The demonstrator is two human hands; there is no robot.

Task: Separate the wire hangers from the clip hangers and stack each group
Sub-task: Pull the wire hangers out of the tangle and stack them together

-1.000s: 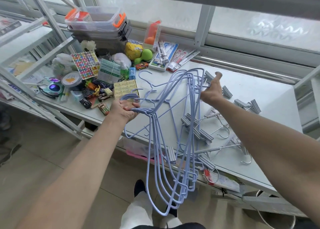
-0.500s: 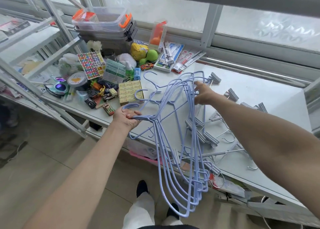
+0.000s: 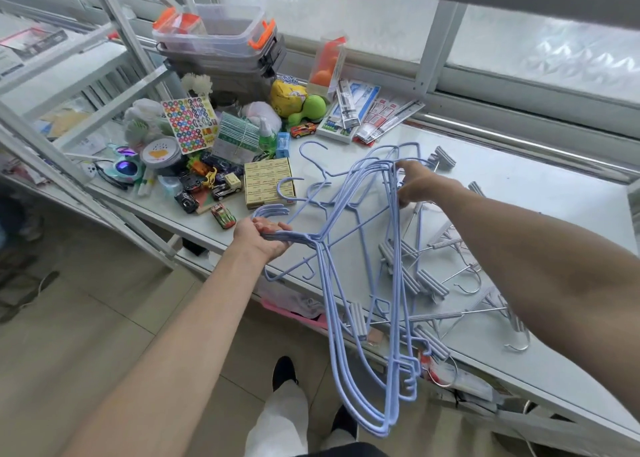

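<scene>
At 6 o'clock, thin blue-coated wire hangers [image 3: 390, 193] dangle in a bundle past the edge of the smooth pale bench [image 3: 536, 197]. The left hand [image 3: 265, 237], at 9 o'clock, curls round their necks. The right hand [image 3: 419, 183], at 1 o'clock, pinches their far shoulders. Grey ribbed clip hangers [image 3: 429, 285] with bare metal hooks lie scattered at 3 o'clock.

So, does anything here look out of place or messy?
The clip hangers lie scattered and tangled across the table, not stacked, and loose wire hangers lie crossed beside them. The bundle of blue wire hangers juts past the table's front edge.
</scene>
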